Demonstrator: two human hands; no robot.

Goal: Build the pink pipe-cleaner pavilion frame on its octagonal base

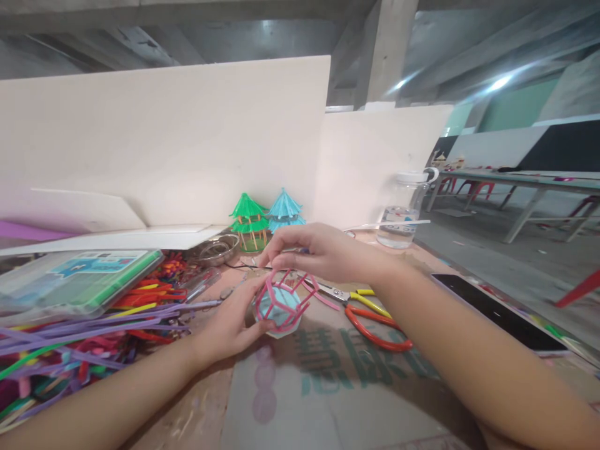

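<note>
Pipe cleaners [107, 350] heaped by the table's [201, 409] left edge. My left hand [234, 319] holds the pink-and-blue frame [280, 306] mid-table, between left and right edges. My right hand [312, 250] arches over it, thumb and fingertips narrow; can't tell if they grip it. Scissors [379, 334] just right, bottle [402, 215] near far right corner, phone [499, 312] along right edge.

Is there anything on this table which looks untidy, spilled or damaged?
Only the heap of colored strips at the left looks untidy: they lie crossed and tangled together. I see no clear spill or damage.
</note>
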